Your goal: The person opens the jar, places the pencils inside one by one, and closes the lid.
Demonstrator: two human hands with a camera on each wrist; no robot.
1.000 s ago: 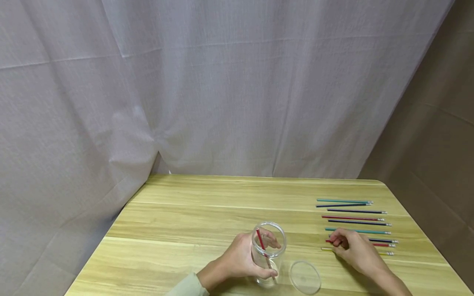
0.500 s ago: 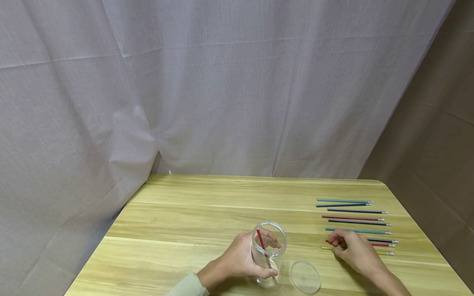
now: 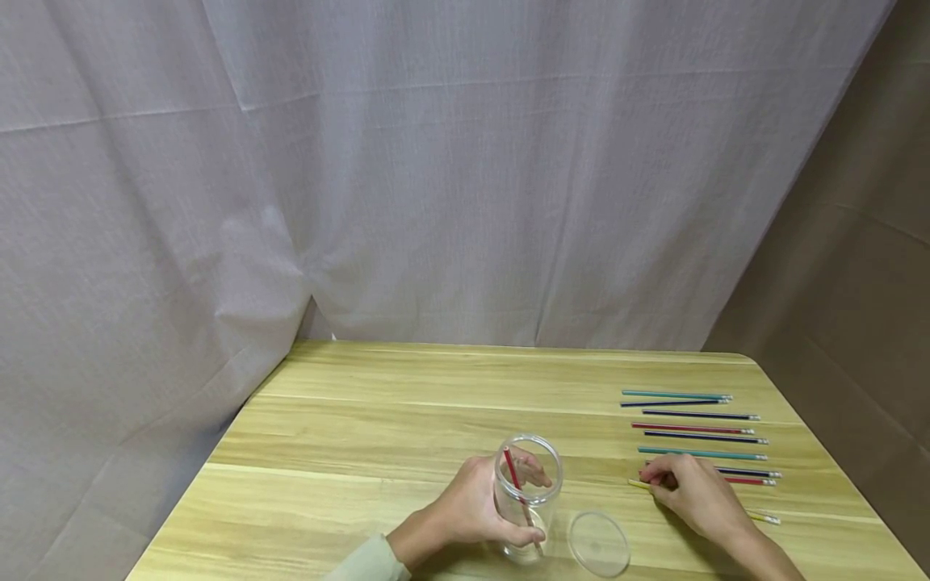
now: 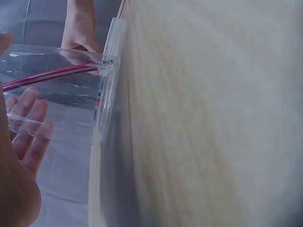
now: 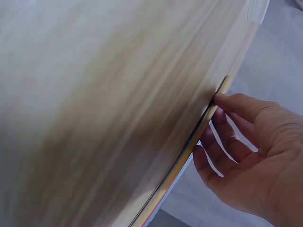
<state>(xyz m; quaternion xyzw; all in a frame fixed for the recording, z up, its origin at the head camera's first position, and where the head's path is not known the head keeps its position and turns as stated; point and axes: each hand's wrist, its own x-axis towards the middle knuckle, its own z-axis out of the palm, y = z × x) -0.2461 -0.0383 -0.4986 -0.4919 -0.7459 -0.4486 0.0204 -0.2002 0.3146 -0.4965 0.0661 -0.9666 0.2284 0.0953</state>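
Observation:
My left hand (image 3: 472, 504) grips a clear round jar (image 3: 554, 484) on the table, its fingers and thumb wrapped around the side. Inside leans a red pencil (image 3: 513, 470); the left wrist view shows its eraser end (image 4: 106, 64) down at the jar's base. Over at the right, my right hand (image 3: 693, 494) pinches a yellow pencil (image 3: 640, 484) near its unerased end, between thumb and fingers. In the right wrist view that yellow pencil (image 5: 182, 163) runs low along the tabletop. A red pencil (image 3: 751, 481) and a dark blue one (image 3: 748, 472) lie just beyond, partly covered by the hand.
A clear round lid (image 3: 599, 545) lies flat between the jar and my right hand. Further back, several pencils in green, dark blue and red, such as a green pencil (image 3: 705, 453), lie roughly parallel. A grey curtain (image 3: 465, 202) hangs behind the wooden table (image 3: 378, 387).
The yellow pencil's eraser end has swung toward the near edge, so it now lies at a slant under my right hand. My left hand and the jar have stayed put.

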